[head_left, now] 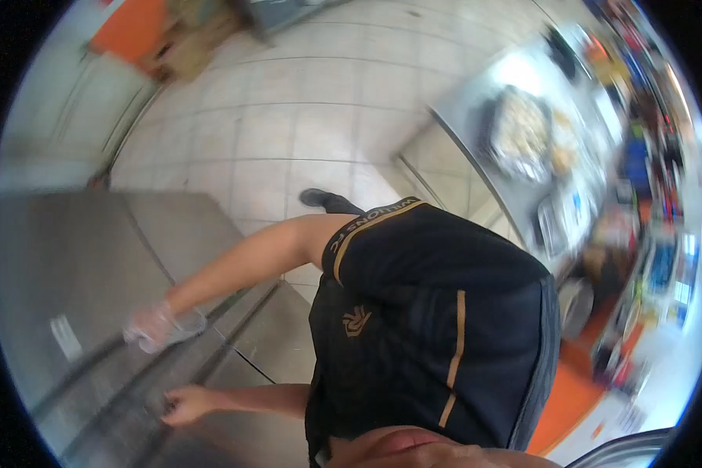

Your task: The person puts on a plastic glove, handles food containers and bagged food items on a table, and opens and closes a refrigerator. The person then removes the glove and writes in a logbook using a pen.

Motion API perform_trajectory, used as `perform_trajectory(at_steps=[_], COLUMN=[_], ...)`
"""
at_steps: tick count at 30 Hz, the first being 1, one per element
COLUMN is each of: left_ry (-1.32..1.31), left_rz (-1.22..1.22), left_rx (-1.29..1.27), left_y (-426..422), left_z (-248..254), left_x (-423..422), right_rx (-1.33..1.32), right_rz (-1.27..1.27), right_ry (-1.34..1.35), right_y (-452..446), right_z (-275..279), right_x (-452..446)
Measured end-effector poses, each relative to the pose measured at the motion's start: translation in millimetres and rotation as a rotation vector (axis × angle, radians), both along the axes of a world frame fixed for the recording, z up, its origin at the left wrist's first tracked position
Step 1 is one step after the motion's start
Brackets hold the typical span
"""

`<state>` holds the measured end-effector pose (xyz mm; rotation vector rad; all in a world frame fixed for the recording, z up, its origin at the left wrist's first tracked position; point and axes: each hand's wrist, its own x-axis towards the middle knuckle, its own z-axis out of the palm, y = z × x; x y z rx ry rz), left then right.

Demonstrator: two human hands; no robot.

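Note:
My right hand [153,327], in a loose clear plastic glove, is closed at the end of a dark bar-like handle [93,365] on a stainless steel cabinet [70,257]. Below it in the head view, my bare left hand [186,405] is closed near the cabinet's lower steel front. A small dark spot shows at its fingers; what they hold is hidden. Motion blurs the cabinet front, with its dark bars and seams. A white label [65,338] sticks to the steel near my right hand.
A steel table [464,117] stands to the upper right, bearing a plastic-wrapped tray of pale food [520,132] and a clear container [563,222]. Crowded shelves [655,156] line the far right. Cardboard [203,47] lies on the tiled floor [312,101] near an orange panel [129,35].

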<state>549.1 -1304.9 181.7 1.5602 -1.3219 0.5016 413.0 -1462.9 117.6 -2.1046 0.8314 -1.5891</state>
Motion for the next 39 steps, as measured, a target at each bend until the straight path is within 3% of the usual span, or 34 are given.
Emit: perform_trajectory(at_steps=[2,4,6,8,10,11,12,13,15,16,18,21,22,25,26,28,31,35,39], left_ry=[0.138,0.127,0.096,0.071,0.032,0.016,0.006,0.064,0.312,0.051,0.135,-0.155,-0.159,-0.225,-0.257,-0.323,-0.447,-0.294,-0.344], left_rz=[-0.056,-0.112,-0.178,-0.275,-0.457,-0.581,-0.776,-1.129,-1.559,-1.649,-2.138,-2.739,-2.776,-2.83,-2.884,-2.994,-3.082,-3.234,-3.178], left_rx=[0.09,0.067,0.009,-0.023,-0.023,-0.012,0.045,0.135,0.549,0.626,0.958,0.974,1.013,1.156,1.19,1.261,1.379,1.278,1.088], left_y=[22,17,11,9,26,45,79,126,237,286,401,574,628,747,777,832,901,987,1078], left_z=[9,-1,-16,-28,-39,-46,-52,-54,-55,-63,-72,-51,-47,-51,-48,-41,-34,-63,-91], left_x=[-27,-14,-2,-2,-24,-44,-74,-112,-191,-207,-233,-239,-234,-229,-230,-235,-247,-275,-329], right_rx=[0.241,0.354,0.653,0.7,0.775,0.85,0.924,0.788,0.508,0.452,0.358,0.228,0.195,0.204,0.102,-0.169,-0.288,-0.311,-0.27], right_rz=[-0.044,-0.31,-0.239,-0.297,-0.616,-0.701,-0.781,-0.766,-0.694,-0.752,-0.86,-1.232,-1.319,-1.65,-1.681,-1.547,-1.521,-1.6,-1.671], right_ry=[-0.182,0.062,-0.116,-0.74,-0.696,-0.767,-0.838,-0.966,-1.228,-1.265,-1.344,-1.23,-1.249,-0.913,-0.973,-1.36,-1.327,-1.42,-1.539], right_y=[109,205,300,383,462,503,542,576,643,678,753,882,924,1050,1084,1145,1211,1286,1386], right_z=[-8,-23,-42,-91,-104,-83,-61,-58,-60,-58,-47,-27,-27,-15,-14,-20,-16,-27,-49], right_x=[-73,-121,-151,-161,-174,-177,-178,-175,-183,-181,-167,-146,-136,-106,-100,-95,-91,-121,-183])
